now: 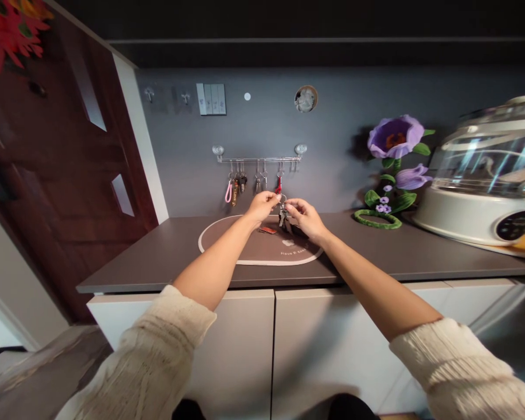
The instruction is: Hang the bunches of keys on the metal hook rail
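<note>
Between my hands, above the counter mat, hangs a bunch of keys (282, 218) on a metal key ring (282, 199). My left hand (263, 206) pinches the ring from the left, thumb and fingers together. From the right, my right hand (305, 217) closes its fingertips on the same ring or on a key at it; I cannot tell which. A dark piece dangles under the right hand, partly hidden. On the oval brown mat (219, 245) below lies a small orange-red tag (268, 230).
A hook rail (258, 159) on the grey wall holds several keys, a pink strap (228, 191) and a red key fob (279, 185). At right stand a purple flower ornament (396, 140) and a white appliance with a clear cover (485, 175). A dark red door (70, 192) is at left.
</note>
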Motion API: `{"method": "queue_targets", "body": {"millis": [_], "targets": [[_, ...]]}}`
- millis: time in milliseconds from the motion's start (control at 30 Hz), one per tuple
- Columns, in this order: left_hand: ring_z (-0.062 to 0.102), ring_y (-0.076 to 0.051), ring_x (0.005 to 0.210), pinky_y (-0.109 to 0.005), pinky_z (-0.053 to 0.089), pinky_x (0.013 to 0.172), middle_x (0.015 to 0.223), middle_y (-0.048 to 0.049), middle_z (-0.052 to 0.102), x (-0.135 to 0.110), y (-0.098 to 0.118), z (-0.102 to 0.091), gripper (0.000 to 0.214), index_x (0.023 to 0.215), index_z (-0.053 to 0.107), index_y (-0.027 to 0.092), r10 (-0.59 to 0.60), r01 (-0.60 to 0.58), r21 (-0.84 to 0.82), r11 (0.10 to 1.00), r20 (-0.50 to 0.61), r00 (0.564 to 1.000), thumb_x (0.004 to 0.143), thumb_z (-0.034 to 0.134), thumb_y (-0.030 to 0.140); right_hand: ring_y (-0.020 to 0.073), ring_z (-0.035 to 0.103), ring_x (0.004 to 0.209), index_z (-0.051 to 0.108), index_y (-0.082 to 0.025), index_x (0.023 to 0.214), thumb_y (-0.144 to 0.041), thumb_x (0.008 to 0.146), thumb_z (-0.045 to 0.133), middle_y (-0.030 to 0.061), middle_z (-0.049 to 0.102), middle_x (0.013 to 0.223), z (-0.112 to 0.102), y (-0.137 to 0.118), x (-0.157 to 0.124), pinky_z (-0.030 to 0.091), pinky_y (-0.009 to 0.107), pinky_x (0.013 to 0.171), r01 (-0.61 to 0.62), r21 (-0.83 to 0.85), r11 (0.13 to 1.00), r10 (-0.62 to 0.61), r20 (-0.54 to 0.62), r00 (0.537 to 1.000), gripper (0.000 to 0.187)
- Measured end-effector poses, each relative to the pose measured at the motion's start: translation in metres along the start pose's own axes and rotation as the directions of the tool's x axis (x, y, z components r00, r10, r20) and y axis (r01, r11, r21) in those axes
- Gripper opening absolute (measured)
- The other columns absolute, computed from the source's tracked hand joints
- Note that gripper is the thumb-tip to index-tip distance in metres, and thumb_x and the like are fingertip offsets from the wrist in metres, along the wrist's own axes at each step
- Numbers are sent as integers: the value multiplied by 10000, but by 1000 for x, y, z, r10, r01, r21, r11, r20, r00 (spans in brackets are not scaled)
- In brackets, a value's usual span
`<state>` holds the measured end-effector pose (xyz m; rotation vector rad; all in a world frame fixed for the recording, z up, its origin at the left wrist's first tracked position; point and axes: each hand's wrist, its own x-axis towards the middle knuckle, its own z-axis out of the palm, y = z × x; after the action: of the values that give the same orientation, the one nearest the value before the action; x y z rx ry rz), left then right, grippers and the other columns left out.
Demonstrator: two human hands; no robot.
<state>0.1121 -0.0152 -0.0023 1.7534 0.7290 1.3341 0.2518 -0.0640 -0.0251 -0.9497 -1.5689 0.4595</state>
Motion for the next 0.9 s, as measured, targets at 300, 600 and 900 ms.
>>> {"method": "queue_targets", "body": {"millis": [300, 600, 900], "targets": [[476, -84, 645, -215, 378, 648, 694, 1, 550, -2, -3, 7, 159, 727, 528, 131, 63, -62, 34, 997, -6, 998, 742, 543, 288, 105, 510, 693, 576, -163, 814, -427, 696, 588, 5, 589, 762, 1, -3, 0, 409, 242, 693, -51, 101, 994, 56, -47, 997, 289], [457, -81, 622, -218, 365, 659, 645, 26, 511, -5, 0, 11, 114, 681, 515, 137, 126, -126, 10, 992, -54, 991, 722, 558, 234, 97, 471, 663, 558, -161, 755, -430, 684, 597, -14, 545, 710, 4, -2, 3, 379, 235, 666, -60, 160, 985, 73, -79, 994, 282], [475, -88, 613, -221, 376, 634, 650, 14, 539, -1, -7, 9, 220, 698, 528, 141, 164, -164, 13, 986, -119, 979, 716, 558, 358, 92, 479, 655, 532, -175, 720, -407, 662, 614, -28, 528, 688, 0, -2, 15, 407, 250, 703, -40, 191, 981, 55, -75, 996, 253]]}}
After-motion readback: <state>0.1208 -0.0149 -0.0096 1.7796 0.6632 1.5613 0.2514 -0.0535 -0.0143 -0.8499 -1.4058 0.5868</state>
